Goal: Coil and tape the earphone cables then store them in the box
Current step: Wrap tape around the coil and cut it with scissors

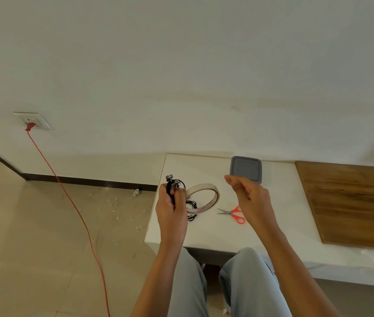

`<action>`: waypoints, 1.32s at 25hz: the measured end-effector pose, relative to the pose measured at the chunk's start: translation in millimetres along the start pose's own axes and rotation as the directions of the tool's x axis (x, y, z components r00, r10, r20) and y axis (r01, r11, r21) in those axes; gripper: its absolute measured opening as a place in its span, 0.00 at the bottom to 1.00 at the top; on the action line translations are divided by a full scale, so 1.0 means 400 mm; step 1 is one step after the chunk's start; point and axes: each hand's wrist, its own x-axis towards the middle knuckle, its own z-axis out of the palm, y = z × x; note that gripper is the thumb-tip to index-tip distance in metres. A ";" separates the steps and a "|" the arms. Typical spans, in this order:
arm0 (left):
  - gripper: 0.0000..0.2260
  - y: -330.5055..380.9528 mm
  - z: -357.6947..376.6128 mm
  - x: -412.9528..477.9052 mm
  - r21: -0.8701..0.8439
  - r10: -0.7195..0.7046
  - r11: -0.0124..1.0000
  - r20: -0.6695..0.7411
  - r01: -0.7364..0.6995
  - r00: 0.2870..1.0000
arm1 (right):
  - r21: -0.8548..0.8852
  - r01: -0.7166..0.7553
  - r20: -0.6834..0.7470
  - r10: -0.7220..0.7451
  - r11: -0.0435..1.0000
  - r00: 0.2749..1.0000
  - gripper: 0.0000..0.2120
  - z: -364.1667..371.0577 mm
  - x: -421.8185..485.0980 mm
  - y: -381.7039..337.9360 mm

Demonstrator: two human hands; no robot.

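Two hands are hovering above the worktop (204, 234). Left hand (172, 211) is squeezing the earphones (172, 182) beside the tape roll (202, 197). Right hand (251, 197) is curled shut, holding nothing I can see, between the tape roll and the box (246, 168).

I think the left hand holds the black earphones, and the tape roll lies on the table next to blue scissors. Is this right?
Not quite: the scissors have red handles, not blue, as the head view shows. The rest stands: the left hand holds the black earphones, and the tape roll lies on the table next to the scissors.
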 end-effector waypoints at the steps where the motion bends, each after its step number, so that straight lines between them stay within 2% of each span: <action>1: 0.10 0.002 0.000 -0.001 0.001 0.004 1.000 0.000 -0.004 1.000 | 0.011 0.022 -0.015 -0.022 1.000 1.000 0.16 -0.005 0.000 -0.003; 4: 0.11 0.007 0.000 0.000 -0.002 0.007 1.000 0.002 -0.007 1.000 | 0.019 0.016 -0.036 -0.015 1.000 0.999 0.22 -0.014 0.001 -0.012; 8: 0.11 0.018 0.001 -0.001 -0.013 0.021 1.000 0.001 -0.021 1.000 | 0.046 0.063 -0.199 -0.053 0.997 0.979 0.10 -0.026 0.000 -0.015; 10: 0.11 0.024 0.003 -0.002 -0.015 0.024 1.000 0.001 -0.024 1.000 | 0.009 0.064 -0.155 -0.062 0.998 0.986 0.11 -0.026 0.003 -0.003; 13: 0.09 0.029 0.005 -0.003 -0.010 0.010 1.000 -0.002 -0.010 1.000 | -0.104 0.056 -0.006 -0.057 0.993 0.998 0.16 -0.015 0.008 0.007; 17: 0.12 0.036 0.004 -0.004 -0.022 0.015 1.000 0.009 -0.015 1.000 | 0.019 0.002 -0.166 0.001 1.000 0.986 0.09 -0.016 -0.001 -0.027; 19: 0.12 0.039 0.003 -0.004 -0.021 0.016 1.000 0.013 -0.016 1.000 | 0.028 0.050 -0.217 -0.043 0.998 0.975 0.12 -0.016 0.001 -0.036; 23: 0.12 0.045 0.003 -0.003 -0.028 0.016 0.999 0.016 -0.016 1.000 | 0.006 0.168 -0.150 -0.166 0.986 0.975 0.18 -0.017 0.011 -0.055; 26: 0.12 0.048 0.004 -0.001 -0.025 0.019 1.000 0.015 -0.018 1.000 | 0.124 0.107 -0.174 -0.085 0.987 0.981 0.13 -0.027 0.008 -0.076; 28: 0.12 0.049 0.004 -0.001 -0.024 0.027 0.999 0.017 -0.027 0.999 | 0.129 0.105 -0.194 -0.079 0.986 0.978 0.14 -0.035 0.003 -0.087; 31: 0.12 0.053 0.005 -0.003 -0.005 0.062 0.998 0.026 -0.062 0.998 | 0.262 0.074 -0.064 -0.059 0.962 0.996 0.14 -0.045 0.000 -0.118; 33: 0.11 0.058 0.006 -0.006 0.005 0.096 0.995 0.044 -0.096 0.994 | 0.305 -0.018 0.097 -0.012 0.952 0.995 0.06 -0.044 0.000 -0.148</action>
